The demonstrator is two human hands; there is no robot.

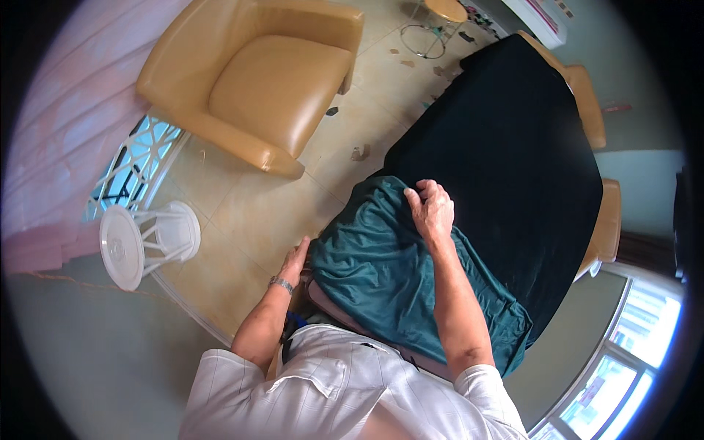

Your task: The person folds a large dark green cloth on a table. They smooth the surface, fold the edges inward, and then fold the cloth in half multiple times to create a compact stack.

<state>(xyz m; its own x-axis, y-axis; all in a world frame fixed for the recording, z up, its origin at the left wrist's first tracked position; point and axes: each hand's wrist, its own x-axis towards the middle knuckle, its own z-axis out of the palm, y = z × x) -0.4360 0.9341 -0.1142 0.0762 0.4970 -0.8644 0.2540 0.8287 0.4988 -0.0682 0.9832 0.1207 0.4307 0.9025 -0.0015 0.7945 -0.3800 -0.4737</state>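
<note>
A dark green cloth [374, 242], smooth and wrinkled, lies bunched over the near end of a long table covered in black cloth [513, 161]. My right hand [431, 209] is on the green cloth's far right edge, where it meets the black one. Its fingers are curled with the thumb beside them, closed on the cloth's edge; the fingertips are partly hidden. At the table's left edge, my left hand [296, 258] rests against the side of the green cloth, fingers stretched out. A metal-banded watch [281, 283] is on that wrist. Part of the pale tabletop edge [330, 304] shows below the cloth.
A tan armchair [279, 88] stands at the far left. Nearer on the left is a white plastic stool [123, 246] lying on its side. More tan chairs [606, 220] line the table's right side. A small round stool [445, 10] and scattered scraps [361, 152] are on the tiled floor.
</note>
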